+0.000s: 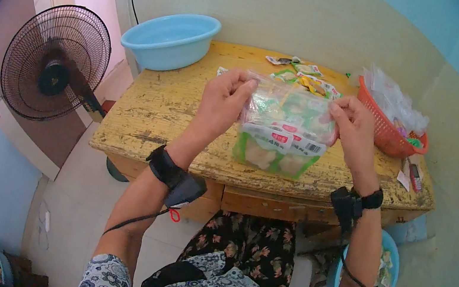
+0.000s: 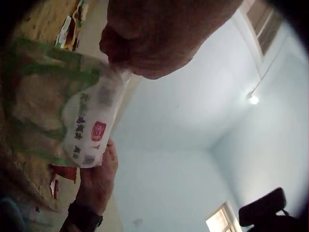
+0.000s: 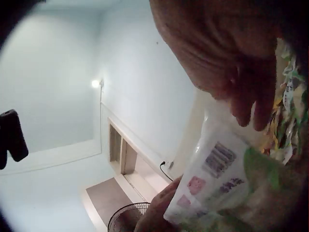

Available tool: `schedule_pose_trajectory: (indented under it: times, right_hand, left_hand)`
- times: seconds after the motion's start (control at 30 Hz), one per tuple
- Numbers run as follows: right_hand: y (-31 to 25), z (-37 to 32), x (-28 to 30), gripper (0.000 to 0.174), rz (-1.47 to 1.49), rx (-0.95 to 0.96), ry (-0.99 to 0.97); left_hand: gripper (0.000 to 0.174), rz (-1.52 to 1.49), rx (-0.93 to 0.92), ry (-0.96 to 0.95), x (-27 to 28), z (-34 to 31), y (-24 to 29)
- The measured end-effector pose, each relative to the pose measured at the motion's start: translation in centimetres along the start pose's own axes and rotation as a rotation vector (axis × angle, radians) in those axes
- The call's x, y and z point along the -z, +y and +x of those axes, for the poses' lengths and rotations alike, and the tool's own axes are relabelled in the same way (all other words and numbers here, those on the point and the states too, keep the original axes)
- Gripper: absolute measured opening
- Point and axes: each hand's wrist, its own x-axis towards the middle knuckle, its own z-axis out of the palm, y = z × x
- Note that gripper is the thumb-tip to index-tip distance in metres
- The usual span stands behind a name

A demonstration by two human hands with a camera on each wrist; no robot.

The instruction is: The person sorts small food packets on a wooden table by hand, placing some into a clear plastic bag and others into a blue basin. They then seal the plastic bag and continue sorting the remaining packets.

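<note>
A clear plastic bag (image 1: 258, 112) stands upright near the front of the yellow wooden table (image 1: 182, 136). Inside it show green-and-white snack packets (image 1: 276, 151) with red labels and a barcode. My left hand (image 1: 224, 100) pinches the bag's top left corner between thumb and fingers. At the top right corner, my right hand (image 1: 355, 127) pinches the rim the same way. The left wrist view shows a packet's printed face (image 2: 91, 125) sideways through the plastic. Close below my right fingers, a barcode (image 3: 221, 159) appears in the right wrist view.
Behind the bag lie several loose snack packets (image 1: 311, 81). A light blue basin (image 1: 166, 52) sits at the back left, and a red basket (image 1: 385, 129) of plastic bags at the right. A fan (image 1: 56, 65) stands left of the table; a blue tub (image 1: 392, 271) of packets is below right.
</note>
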Motion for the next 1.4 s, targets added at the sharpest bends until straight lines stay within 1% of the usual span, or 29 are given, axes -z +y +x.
schedule_pose_trajectory:
  times: [0.03,0.13,0.17,0.23,0.33,0.43,0.53,0.6,0.67,0.73,0.77,0.83,0.87,0.97,1.07,1.17,1.23,1.27,1.33,1.37,1.4]
  right_hand:
    - [0.2,0.0,0.4,0.009,0.022,-0.06,-0.055]
    - [1.5,-0.2,0.6,0.007,0.043,-0.204,-0.198]
    - [2.0,-0.4,0.6,0.008,0.044,-0.247,-0.24]
    - [1.7,-0.9,0.4,0.007,0.048,-0.265,-0.29]
    - [1.6,-1.6,0.1,0.008,0.069,-0.273,-0.352]
    - [2.4,-1.8,0.0,0.009,0.087,-0.257,-0.372]
    - [3.6,-1.9,0.0,0.01,0.098,-0.259,-0.365]
    - [3.6,-2.0,0.2,0.011,0.093,-0.259,-0.375]
    - [3.0,-2.2,0.4,0.011,0.077,-0.252,-0.407]
    - [4.4,-1.9,0.2,0.013,-0.022,-0.05,-0.344]
    - [5.0,-1.7,0.2,0.015,-0.072,0.051,-0.314]
    - [2.4,-1.3,0.2,0.02,-0.183,0.036,-0.129]
    - [0.8,-1.1,0.0,0.023,-0.239,0.028,-0.037]
    - [-2.4,-0.7,-0.9,0.036,-0.262,0.48,-0.111]
    - [-3.2,-1.3,-2.3,0.039,-0.483,0.538,-0.293]
    - [-3.7,-0.7,-2.5,0.039,-0.612,0.385,-0.581]
    - [-3.6,-0.5,-2.5,0.036,-0.591,0.324,-0.569]
    - [-3.5,-0.6,-2.4,0.035,-0.583,0.29,-0.563]
    - [-2.5,-0.9,-2.0,0.036,-0.565,0.299,-0.473]
    - [-1.7,-1.3,-1.6,0.036,-0.562,0.296,-0.423]
    - [-1.0,-1.8,-1.0,0.036,-0.469,0.25,-0.361]
  left_hand:
    - [0.025,-0.01,0.058,-0.012,0.1,-0.1,0.2]
    - [0.034,-0.018,0.142,-0.134,1.0,-0.3,-0.6]
    - [0.036,-0.026,0.143,-0.169,1.2,-0.4,-0.7]
    - [0.039,-0.045,0.152,-0.244,1.6,-0.5,-1.1]
    - [0.038,-0.043,0.134,-0.318,2.0,-0.6,-2.1]
    - [0.042,0.007,0.218,-0.38,3.2,-1.2,-1.5]
    - [0.035,0.0,-0.006,-0.194,2.0,-2.4,-3.8]
    - [0.042,-0.038,-0.14,-0.206,0.9,-3.7,-3.6]
    - [0.049,-0.045,-0.137,-0.259,0.4,-4.4,-3.9]
    - [0.058,-0.01,-0.001,-0.353,0.2,-4.8,-4.8]
    - [0.059,-0.032,0.068,-0.384,0.2,-5.0,-5.1]
    - [0.062,-0.077,0.211,-0.443,0.2,-5.5,-5.6]
    - [0.06,-0.091,0.201,-0.442,0.2,-5.6,-5.5]
    - [0.056,-0.135,0.194,-0.43,0.0,-5.9,-5.1]
    - [0.054,-0.166,0.213,-0.433,0.0,-6.1,-5.1]
    - [0.056,-0.151,0.204,-0.438,0.1,-6.2,-4.8]
    - [0.056,-0.12,0.169,-0.412,0.0,-6.2,-4.5]
    - [0.058,-0.108,0.185,-0.431,0.0,-6.2,-4.9]
    - [0.062,-0.089,0.215,-0.486,0.0,-5.9,-5.9]
    - [0.063,-0.087,0.208,-0.466,0.0,-6.0,-6.1]
    - [0.064,-0.088,0.203,-0.449,-0.1,-6.1,-6.3]
